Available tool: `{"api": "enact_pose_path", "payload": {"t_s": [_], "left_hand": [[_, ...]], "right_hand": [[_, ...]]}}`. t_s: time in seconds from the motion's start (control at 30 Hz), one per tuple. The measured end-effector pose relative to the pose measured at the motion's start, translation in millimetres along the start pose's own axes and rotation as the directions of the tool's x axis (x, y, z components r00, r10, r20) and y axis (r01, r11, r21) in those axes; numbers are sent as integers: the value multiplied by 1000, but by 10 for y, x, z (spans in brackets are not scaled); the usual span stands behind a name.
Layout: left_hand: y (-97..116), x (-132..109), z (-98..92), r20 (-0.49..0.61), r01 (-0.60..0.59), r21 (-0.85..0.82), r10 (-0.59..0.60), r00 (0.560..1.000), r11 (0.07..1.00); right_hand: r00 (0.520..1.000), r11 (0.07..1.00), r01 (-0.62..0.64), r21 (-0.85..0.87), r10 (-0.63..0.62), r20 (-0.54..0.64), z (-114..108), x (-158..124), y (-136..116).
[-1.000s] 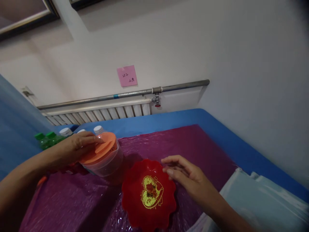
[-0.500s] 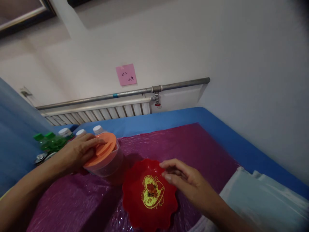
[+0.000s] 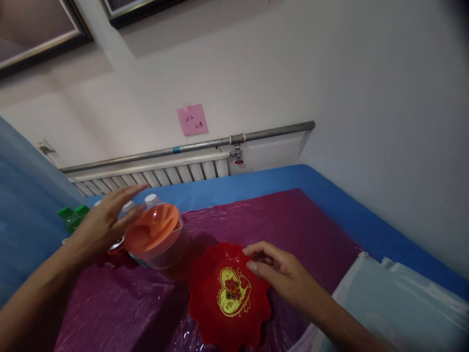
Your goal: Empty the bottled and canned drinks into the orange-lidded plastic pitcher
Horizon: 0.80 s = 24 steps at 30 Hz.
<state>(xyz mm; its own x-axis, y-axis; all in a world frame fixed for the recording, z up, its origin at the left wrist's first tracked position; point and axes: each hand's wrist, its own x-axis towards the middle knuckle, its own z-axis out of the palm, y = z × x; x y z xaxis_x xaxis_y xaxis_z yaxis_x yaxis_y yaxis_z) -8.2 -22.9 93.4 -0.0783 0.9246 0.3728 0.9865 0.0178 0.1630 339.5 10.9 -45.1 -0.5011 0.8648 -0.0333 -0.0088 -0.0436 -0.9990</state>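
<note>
My left hand (image 3: pixel 110 217) is open, its fingers stretched out above and left of a clear plastic pitcher (image 3: pixel 163 256). The pitcher has an orange lid (image 3: pixel 156 227) with a raised ridge across it and leans a little in view. A gap shows between most of the fingers and the lid. In front of me lies a red plate (image 3: pixel 205 303) with a scalloped rim and a gold heart design (image 3: pixel 232 293) in its middle. My right hand (image 3: pixel 284 274) is at the plate's upper right rim, thumb and forefinger closed about the edge; its other fingers are partly hidden.
Green-capped bottles (image 3: pixel 71 217), a white-capped bottle (image 3: pixel 151 199) and a red can (image 3: pixel 117 249) crowd behind the pitcher. A purple plastic sheet (image 3: pixel 271 220) covers the blue table (image 3: pixel 330 215). Pale blue folded material (image 3: pixel 399 303) lies at right. A radiator (image 3: pixel 164 173) runs along the wall.
My left hand has let go of the orange lid and lifted up and to the left, fingers now spread. The red can shows more. My right hand stays at the plate's rim.
</note>
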Motion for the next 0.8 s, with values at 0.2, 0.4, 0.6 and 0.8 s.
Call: {"api": "enact_pose_path", "payload": {"t_s": [0.2, 0.4, 0.6, 0.8], "left_hand": [[194, 173, 137, 209, 3, 5, -4, 978, 1000], [189, 142, 471, 407, -97, 112, 44, 913, 989], [87, 169, 451, 412, -122, 67, 84, 907, 990], [104, 219, 487, 399, -128, -17, 125, 909, 992]], "right_hand": [[999, 998, 49, -37, -50, -20, -55, 23, 66], [998, 993, 58, -102, -57, 13, -31, 34, 70], [986, 961, 138, -241, -157, -60, -58, 33, 80], [966, 914, 126, -384, -201, -161, -156, 204, 282]]}}
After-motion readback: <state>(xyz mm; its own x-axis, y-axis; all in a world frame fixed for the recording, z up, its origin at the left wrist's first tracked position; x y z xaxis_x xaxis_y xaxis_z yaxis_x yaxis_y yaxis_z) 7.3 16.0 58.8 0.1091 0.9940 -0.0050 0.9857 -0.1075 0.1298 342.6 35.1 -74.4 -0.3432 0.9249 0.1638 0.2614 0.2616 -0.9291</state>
